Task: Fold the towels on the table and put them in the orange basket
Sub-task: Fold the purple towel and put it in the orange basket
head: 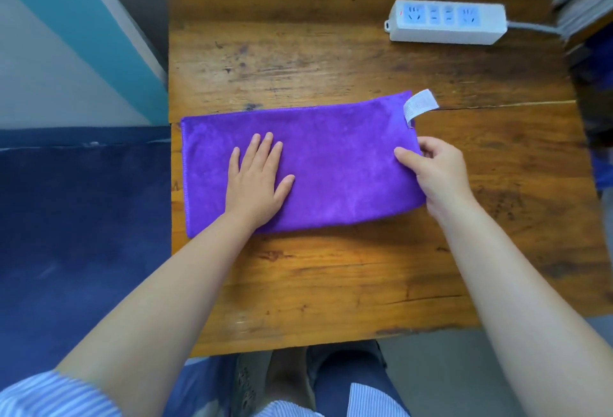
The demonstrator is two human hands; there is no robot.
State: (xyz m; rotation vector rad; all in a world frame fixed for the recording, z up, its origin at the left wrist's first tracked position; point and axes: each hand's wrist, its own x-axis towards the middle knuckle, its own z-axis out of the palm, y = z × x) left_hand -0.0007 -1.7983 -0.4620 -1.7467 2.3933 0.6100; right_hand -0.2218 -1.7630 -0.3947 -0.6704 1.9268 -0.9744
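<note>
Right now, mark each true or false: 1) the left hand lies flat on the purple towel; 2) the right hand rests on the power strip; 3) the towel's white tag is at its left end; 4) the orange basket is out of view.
1) True: the left hand lies flat, fingers straight, on the purple towel.
2) False: the right hand pinches the towel's right edge; the power strip lies apart, farther back on the table.
3) False: the white tag is at the towel's far right corner.
4) True: no orange basket shows.

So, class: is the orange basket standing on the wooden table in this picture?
No: the wooden table holds only the purple towel and a white power strip.
</note>
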